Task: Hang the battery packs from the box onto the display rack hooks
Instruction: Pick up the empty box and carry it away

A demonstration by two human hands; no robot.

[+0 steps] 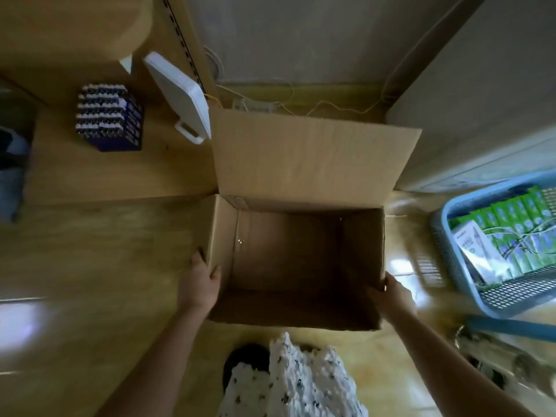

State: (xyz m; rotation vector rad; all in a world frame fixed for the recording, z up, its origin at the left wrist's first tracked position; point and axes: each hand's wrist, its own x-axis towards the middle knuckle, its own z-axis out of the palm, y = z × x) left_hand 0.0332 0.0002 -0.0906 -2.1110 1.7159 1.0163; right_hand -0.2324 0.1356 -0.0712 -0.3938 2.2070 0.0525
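While your left hand and right hand each grip a wall of the box, thin cardboard may buckle and slip.

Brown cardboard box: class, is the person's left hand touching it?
Touching. The head view shows the left hand against the left wall of the brown cardboard box, thumb hooked over its rim.

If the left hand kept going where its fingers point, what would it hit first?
Probably the low wooden shelf beyond; the left hand would slide along the cardboard box wall it grips. Depth is unclear.
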